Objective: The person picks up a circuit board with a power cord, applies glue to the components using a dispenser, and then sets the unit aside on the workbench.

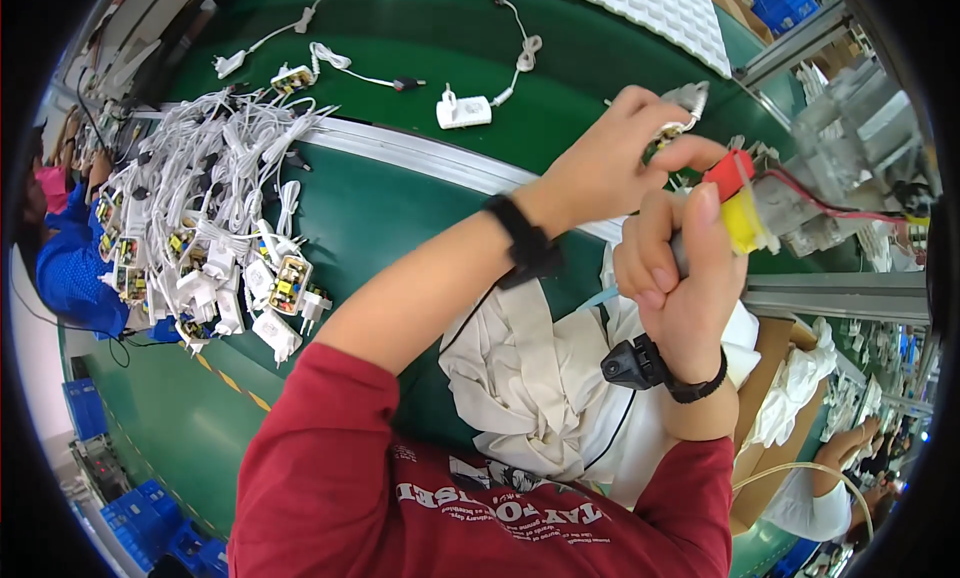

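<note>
White coiled cord [700,103] sits by a small bare circuit board with yellow parts [662,136], at the left hand [610,168] beyond the silver metal rail [420,163]. Left fingers bent, look to be pinching the board, likely to steady it; one digit reaches to a red plastic block [729,174]. Right hand [690,268]: fingers curled in, thumb upright by the block's lower edge, beside a yellow-wrapped piece [740,223]; grip contents mostly hidden, can't tell what's in there. Both hands close together, probably so board and block stay near each other. Grey metal machine [850,138] just right, blurred. White plug adapter [463,110] apart on green belt. Tangled pile of white cables and open adapters [220,178] heaped left, probably for easy reach. Beige cloth [520,368] near torso, cardboard box [770,378] beside right forearm.
</note>
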Motion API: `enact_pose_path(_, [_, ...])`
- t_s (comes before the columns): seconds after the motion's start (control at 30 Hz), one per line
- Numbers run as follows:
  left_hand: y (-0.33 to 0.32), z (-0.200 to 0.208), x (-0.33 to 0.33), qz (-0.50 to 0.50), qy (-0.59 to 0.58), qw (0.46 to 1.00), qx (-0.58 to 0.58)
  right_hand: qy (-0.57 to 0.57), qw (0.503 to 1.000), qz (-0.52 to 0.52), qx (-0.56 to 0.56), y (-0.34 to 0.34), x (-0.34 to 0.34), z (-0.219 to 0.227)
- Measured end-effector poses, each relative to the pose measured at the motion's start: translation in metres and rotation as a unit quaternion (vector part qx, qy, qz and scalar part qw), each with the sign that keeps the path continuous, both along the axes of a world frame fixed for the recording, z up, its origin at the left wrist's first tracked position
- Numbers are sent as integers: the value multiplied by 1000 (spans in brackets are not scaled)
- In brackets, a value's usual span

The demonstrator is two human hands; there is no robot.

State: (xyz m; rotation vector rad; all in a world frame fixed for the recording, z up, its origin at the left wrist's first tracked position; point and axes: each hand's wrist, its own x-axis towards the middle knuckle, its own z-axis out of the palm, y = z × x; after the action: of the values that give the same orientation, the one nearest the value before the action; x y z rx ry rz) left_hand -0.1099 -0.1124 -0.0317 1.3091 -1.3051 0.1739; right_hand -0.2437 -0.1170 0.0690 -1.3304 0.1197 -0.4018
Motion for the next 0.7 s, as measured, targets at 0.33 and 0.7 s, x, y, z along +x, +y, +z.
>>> enact_pose_path(0.33, [45, 32, 6, 181, -57, 978, 83, 6, 999, -31, 21, -2, 1, 3])
enact_pose_path(0.7, [175, 164, -115, 34, -101, 992, -70, 14, 999, -35, -4, 1, 7, 3])
